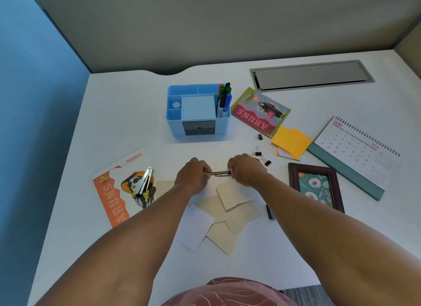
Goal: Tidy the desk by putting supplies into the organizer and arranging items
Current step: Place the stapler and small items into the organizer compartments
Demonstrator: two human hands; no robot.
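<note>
Both hands meet over the middle of the white desk. My left hand and my right hand each pinch one end of a small metal object, held level just above the desk; what it is I cannot tell. The blue organizer stands behind them, with several markers upright in its right compartment and a pale note block in the middle. Beige paper pieces and a white slip lie below the hands. Black binder clips sit just right of my right hand.
An open stapler lies on an orange leaflet at left. At right are a pink leaflet, yellow sticky notes, a desk calendar, a framed picture and a small dark object. A metal cable hatch sits at the back.
</note>
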